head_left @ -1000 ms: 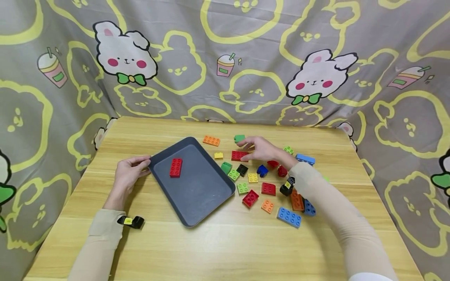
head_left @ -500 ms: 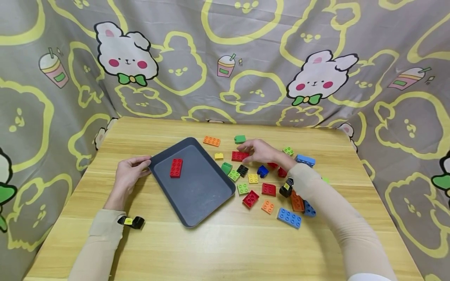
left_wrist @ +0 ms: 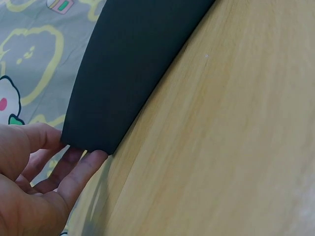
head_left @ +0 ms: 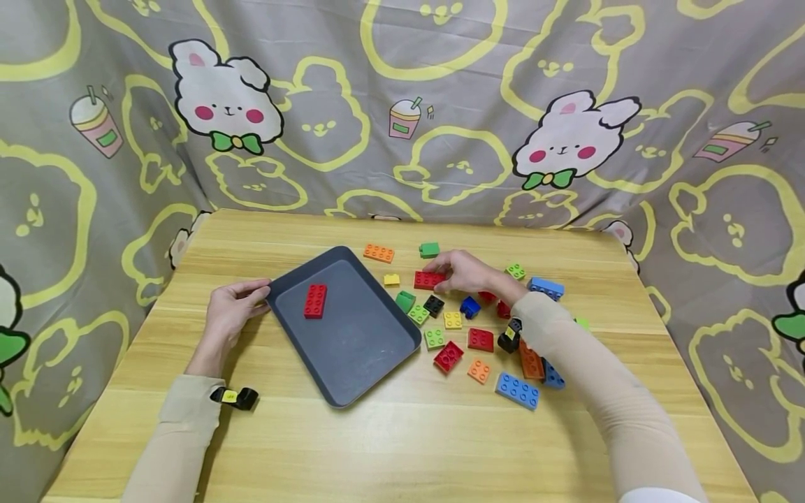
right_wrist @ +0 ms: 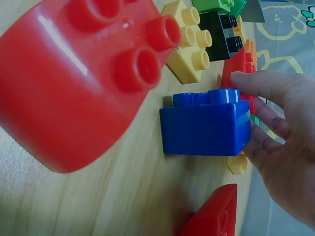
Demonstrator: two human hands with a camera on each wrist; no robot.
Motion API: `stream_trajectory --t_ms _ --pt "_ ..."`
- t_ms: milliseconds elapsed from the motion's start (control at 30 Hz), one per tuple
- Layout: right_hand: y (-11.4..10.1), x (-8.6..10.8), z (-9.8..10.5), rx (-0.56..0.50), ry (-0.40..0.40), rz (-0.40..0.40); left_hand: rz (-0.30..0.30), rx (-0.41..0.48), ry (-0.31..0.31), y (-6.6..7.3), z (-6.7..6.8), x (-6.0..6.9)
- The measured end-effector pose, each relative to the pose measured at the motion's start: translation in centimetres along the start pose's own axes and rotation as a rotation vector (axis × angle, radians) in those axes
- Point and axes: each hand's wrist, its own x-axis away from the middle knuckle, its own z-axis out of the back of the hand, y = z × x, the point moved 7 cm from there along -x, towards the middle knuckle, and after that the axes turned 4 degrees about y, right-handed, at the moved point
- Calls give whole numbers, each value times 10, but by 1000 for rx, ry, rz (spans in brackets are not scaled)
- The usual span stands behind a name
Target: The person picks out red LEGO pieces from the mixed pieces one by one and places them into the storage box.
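While a corner of the gray tray [head_left: 352,342] is kept pinched by the left grip [head_left: 233,311], as a second ago, and a red brick [head_left: 315,300] is contained inside, another red brick [head_left: 427,280] is held on the table [head_left: 283,447] between the right grip's [head_left: 464,271] thumb and fingers (shifted very slightly nearer). Farther right, a blue brick [head_left: 518,390] is seen. The wood-grained surface is enclosed by gray curtains [head_left: 465,84] printed with rabbits.

A dark grey rectangular tray [head_left: 355,346] lies slantwise, open side up, its left corner held by the left hand [head_left: 231,309]. Inside, toward the far left, rests a red block [head_left: 316,301], 8 studs up. Right of the tray, a red brick [head_left: 428,281] lies studs up, the right hand [head_left: 465,271] pinching its right end.
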Motion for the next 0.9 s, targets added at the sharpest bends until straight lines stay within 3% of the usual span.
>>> stream_trajectory --t_ms 633,900 --pt "-4 -2 2 -7 -6 -3 -4 26 0 -1 -1 -1" --pt "-12 -5 6 -69 34 14 -6 30 4 -2 0 0"
